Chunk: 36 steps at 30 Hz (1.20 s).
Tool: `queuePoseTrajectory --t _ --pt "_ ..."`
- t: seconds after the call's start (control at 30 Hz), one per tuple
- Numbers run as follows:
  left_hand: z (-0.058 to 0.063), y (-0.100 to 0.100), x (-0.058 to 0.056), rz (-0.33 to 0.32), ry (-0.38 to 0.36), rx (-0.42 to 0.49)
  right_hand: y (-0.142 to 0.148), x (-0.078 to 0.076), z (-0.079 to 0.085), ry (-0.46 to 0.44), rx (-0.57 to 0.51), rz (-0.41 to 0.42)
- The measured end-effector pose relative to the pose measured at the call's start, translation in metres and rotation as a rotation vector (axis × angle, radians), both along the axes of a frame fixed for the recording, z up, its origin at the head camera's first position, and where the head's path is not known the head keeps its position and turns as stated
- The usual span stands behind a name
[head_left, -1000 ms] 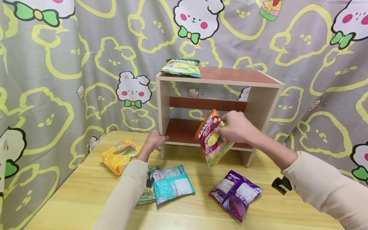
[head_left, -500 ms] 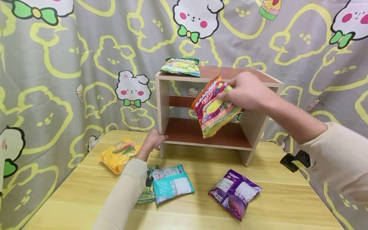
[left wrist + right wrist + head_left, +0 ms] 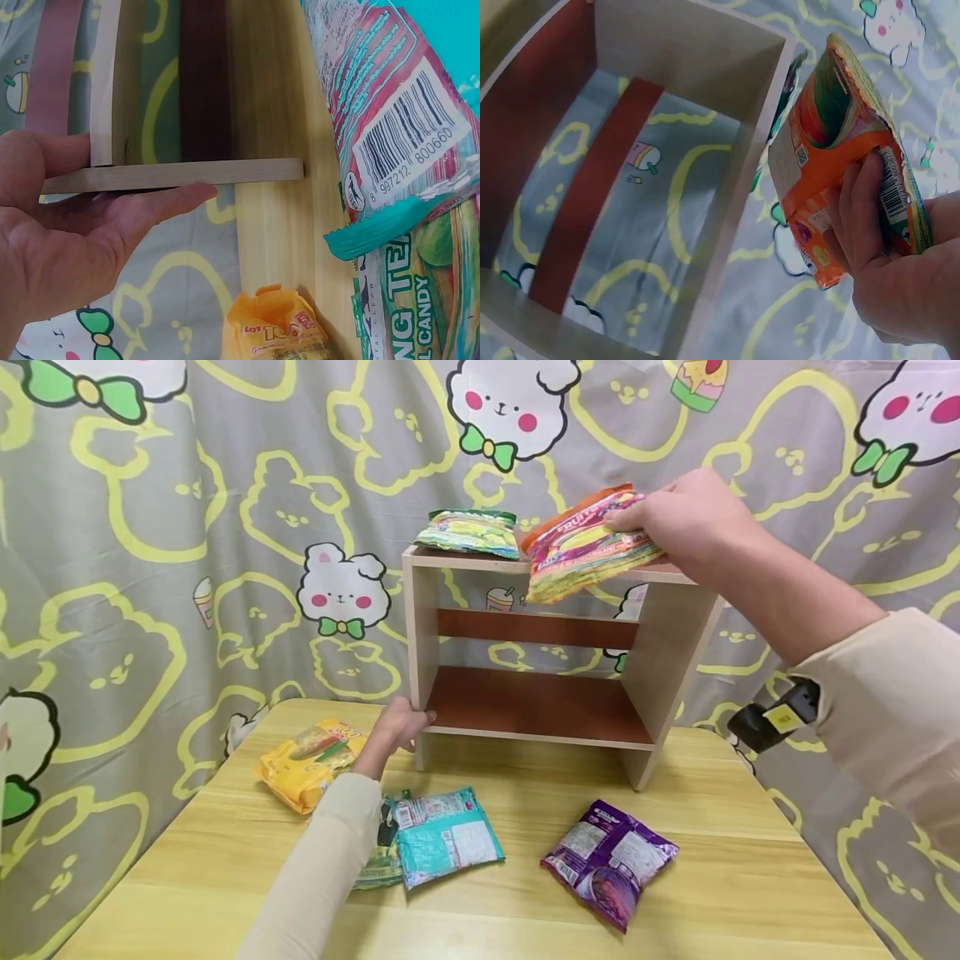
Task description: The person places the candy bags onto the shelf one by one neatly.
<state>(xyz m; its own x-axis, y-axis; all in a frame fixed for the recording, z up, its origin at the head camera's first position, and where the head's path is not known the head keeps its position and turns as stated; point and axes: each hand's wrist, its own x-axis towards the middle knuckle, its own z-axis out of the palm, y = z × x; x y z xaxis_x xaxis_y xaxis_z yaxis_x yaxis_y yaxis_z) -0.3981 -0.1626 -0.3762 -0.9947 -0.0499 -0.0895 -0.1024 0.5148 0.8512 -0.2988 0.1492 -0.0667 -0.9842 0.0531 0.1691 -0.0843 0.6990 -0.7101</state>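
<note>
My right hand (image 3: 693,527) pinches a candy bag (image 3: 581,547) marked FRUITS, pink and yellow with an orange top, in front of the shelf's top board. The right wrist view shows the bag's orange back (image 3: 810,176) with fingers across it. My left hand (image 3: 397,727) grips the left side panel of the small wooden shelf (image 3: 525,739) near its lower board. In the left wrist view the thumb and fingers of the left hand (image 3: 82,225) lie on either side of that panel (image 3: 180,174). A green-yellow candy bag (image 3: 468,533) lies on the shelf's top left.
On the table (image 3: 465,927) lie a yellow bag (image 3: 311,764) at left, a teal bag (image 3: 446,839) partly over a green bag (image 3: 382,860), and a purple bag (image 3: 611,860) at right. A patterned curtain (image 3: 247,610) hangs behind the shelf.
My right hand has lifted the candy bag from in front of the shelf's lower opening up to the top board's height, slightly rightward. The left hand has stayed on the side panel.
</note>
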Motion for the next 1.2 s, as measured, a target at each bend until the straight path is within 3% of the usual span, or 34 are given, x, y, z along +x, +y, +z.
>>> queuePoseTrajectory --t 0.23,0.47,0.57,0.63,0.73,0.8,0.97,1.07,1.2 --pt "-0.001 -0.001 -0.003 0.004 -0.006 -0.011 0.013 -0.024 -0.008 -0.071 -0.341 -0.053" --pt "0.0 -0.001 -0.002 -0.003 -0.009 -0.016 0.018 -0.041 -0.008 -0.194 -0.777 0.037" --pt "0.0 -0.001 -0.002 0.0 -0.012 -0.01 0.016 -0.046 -0.006 -0.271 -0.88 0.093" --pt "0.0 -0.001 -0.002 0.002 -0.011 -0.01 0.015 -0.047 -0.006 -0.302 -0.893 0.121" --pt "0.0 -0.001 -0.003 0.005 -0.01 -0.013 0.014 -0.048 -0.008 -0.274 -0.824 0.108" --pt "0.0 -0.001 -0.003 0.005 -0.013 -0.016 0.013 -0.047 -0.01 -0.229 -0.716 0.064" --pt "-0.001 -0.001 -0.003 0.008 -0.017 -0.022 0.015 -0.042 -0.02 -0.124 -0.254 -0.042" --pt "0.0 -0.002 -0.003 0.004 -0.012 -0.024 0.017 -0.043 -0.026 -0.046 -0.038 -0.093" --pt "0.0 -0.002 -0.003 0.002 -0.015 -0.024 0.016 -0.049 -0.036 0.062 0.068 -0.17"
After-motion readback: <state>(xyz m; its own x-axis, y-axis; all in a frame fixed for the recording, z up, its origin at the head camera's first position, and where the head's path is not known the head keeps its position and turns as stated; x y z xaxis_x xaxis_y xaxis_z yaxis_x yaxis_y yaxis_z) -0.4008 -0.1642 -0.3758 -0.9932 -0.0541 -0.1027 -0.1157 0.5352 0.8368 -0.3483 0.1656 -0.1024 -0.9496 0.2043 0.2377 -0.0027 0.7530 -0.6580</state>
